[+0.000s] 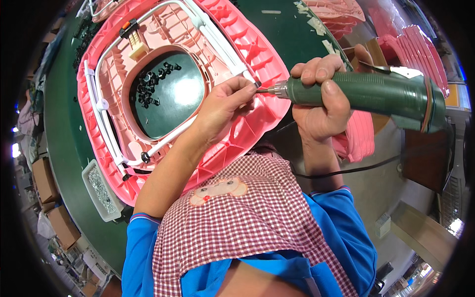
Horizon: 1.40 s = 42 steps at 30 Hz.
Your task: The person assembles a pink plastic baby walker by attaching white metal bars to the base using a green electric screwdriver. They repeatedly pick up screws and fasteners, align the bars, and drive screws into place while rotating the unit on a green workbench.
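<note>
My right hand (324, 94) grips a green corded electric screwdriver (356, 89), its bit pointing left. The bit reaches a small black plastic part (257, 85) at the end of a white metal tube. My left hand (233, 98) pinches at that spot with thumb and fingers; whether a screw is between them is hidden. Under my left hand lies a pink plastic shell (256, 48) with a ribbed underside and a large round opening. A white tubular frame (219, 41) rests on it. Through the opening, several black plastic clips (148, 83) show on the green tabletop.
A white tray of screws (102, 191) sits at the table's left near edge. More black parts (85, 41) lie at the back left. Pink plastic shells (415, 55) are stacked at the right. A black cord (349, 171) runs below my right forearm. Cardboard boxes (63, 226) stand at the far left.
</note>
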Each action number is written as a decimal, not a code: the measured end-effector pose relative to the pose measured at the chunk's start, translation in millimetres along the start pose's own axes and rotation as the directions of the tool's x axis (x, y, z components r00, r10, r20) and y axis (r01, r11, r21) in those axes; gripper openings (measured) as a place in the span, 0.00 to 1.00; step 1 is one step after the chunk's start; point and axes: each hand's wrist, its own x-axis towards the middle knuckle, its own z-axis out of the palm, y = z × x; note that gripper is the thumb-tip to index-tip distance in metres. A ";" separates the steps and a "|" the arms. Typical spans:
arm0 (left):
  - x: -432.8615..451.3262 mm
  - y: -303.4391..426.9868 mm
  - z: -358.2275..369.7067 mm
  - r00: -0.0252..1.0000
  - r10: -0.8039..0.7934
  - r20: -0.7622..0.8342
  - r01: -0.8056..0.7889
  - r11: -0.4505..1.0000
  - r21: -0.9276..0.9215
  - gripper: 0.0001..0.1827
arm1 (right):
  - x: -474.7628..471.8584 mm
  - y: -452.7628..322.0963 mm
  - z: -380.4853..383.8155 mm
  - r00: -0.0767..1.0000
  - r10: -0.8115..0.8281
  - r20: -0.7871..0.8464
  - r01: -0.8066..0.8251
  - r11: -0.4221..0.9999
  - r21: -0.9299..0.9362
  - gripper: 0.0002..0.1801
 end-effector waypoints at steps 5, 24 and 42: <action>-5.3 -13.5 4.5 0.999 -0.042 -0.030 0.041 0.999 -0.030 0.10 | -13.8 -1.9 3.5 0.994 0.067 -0.091 -0.045 0.973 0.226 0.36; 12.1 -40.7 -40.7 0.946 0.193 -0.259 0.018 0.770 0.638 0.10 | -5.2 74.6 -25.9 0.996 0.024 -0.082 -0.045 0.963 -0.267 0.24; 27.2 -39.6 -45.2 0.975 0.174 -0.140 -0.069 0.833 0.549 0.06 | 5.7 87.5 -37.1 0.903 0.346 0.256 -0.290 0.929 -0.230 0.31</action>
